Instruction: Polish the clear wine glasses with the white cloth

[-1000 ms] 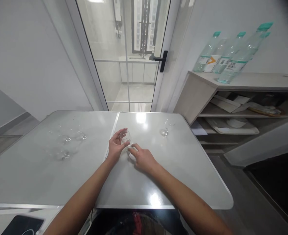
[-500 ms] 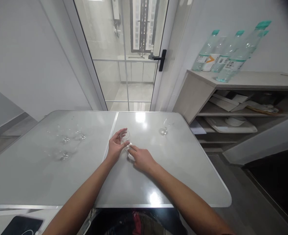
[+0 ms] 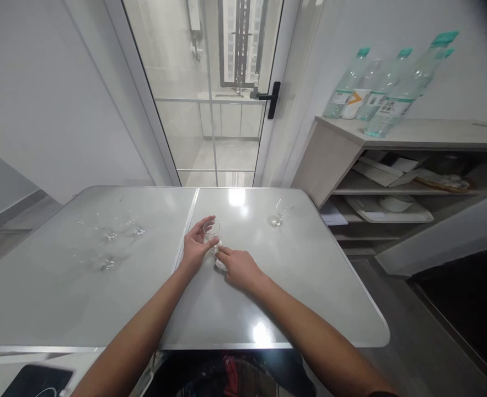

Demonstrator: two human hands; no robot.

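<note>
Since a second ago: The right hand (image 3: 243,269) shifts in slightly towards the glass, and its fingers, parted then, now lie close together; the left hand (image 3: 194,246) keeps almost the same place. The whole view tips a little, so the room sits slightly higher.
What the change means: Judging by this, one hand steadies while the other works low on the glass, near its stem or foot.
Held glass: A small clear glass (image 3: 212,226) is near the middle of the pale table (image 3: 309,298), just right of its metal seam (image 3: 192,212). Its round rim faces up and away; whether its foot touches the tabletop, I cannot tell.
Left grip: Fingers curl around the far side of the bowl, thumb on the near side, so the glass is held between them.
Right grip: Fingers are drawn together over a soft-looking white piece (image 3: 220,265), gripping it against the lower glass; the thumb is mostly hidden.
Glasses on the left: Three clear stemmed glasses (image 3: 110,263) stand in a loose group, well apart from the hands.
Glass on the right: One more stemmed glass (image 3: 277,221) stands alone towards the far edge.
Bottles: Several green-capped plastic bottles (image 3: 392,107) stand on a wooden cabinet (image 3: 338,143) beyond the table's right side.
</note>
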